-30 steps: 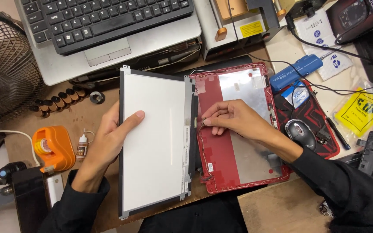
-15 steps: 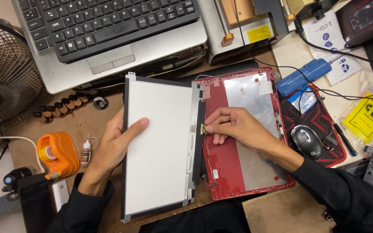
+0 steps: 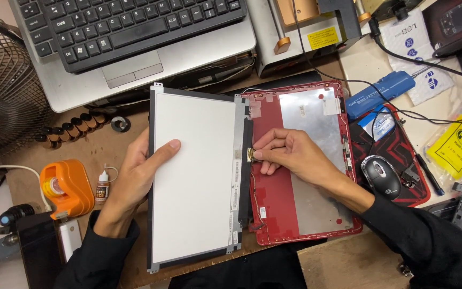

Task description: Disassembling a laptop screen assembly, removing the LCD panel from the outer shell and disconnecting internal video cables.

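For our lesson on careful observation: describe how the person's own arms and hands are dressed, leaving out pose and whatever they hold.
Both hands, the left hand and the right hand, are bare: no gloves, and no rings or watch visible. Each arm wears a long dark sleeve, plain and unmarked, ending at the wrist. No straps or cables are attached to them.

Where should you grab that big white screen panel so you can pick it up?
Probably by the panel's long bare left edge, coming from the left, as the left hand does: thumb on top, fingers under. It is thin and flat, and the right hand is at the small connector on its right edge.
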